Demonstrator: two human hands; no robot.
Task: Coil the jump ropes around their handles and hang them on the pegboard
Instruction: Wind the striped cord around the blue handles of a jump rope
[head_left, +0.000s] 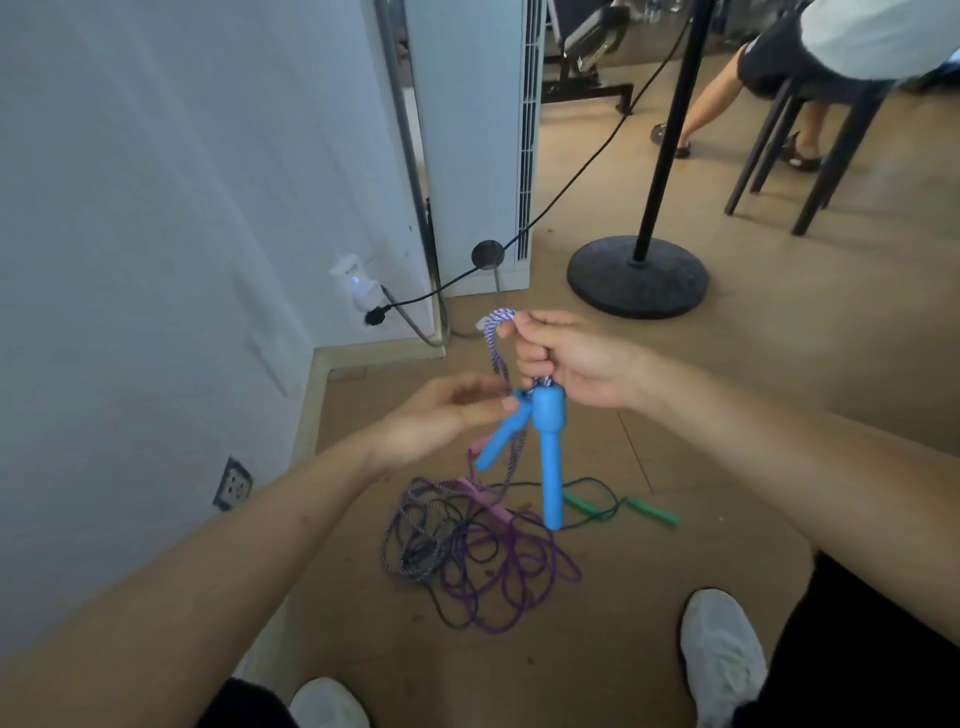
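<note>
Two blue handles (549, 457) of a jump rope hang in front of me, tips down. My right hand (571, 358) grips the blue-and-white braided rope (496, 332) just above the handles, with a loop sticking out to the left of its fingers. My left hand (447, 415) pinches the top of the shorter-looking blue handle (500, 439). On the floor below lies a tangle of ropes (478, 561): a purple one with pink handles (485, 496) and a dark one with green handles (652, 510). No pegboard is in view.
A white wall (156, 234) with sockets stands on the left. Ahead are a black round stand base (638, 278) with its pole, a black cable, a white standing unit (472, 140), and a seated person on a dark stool (810, 119). My white shoes (722, 654) are below.
</note>
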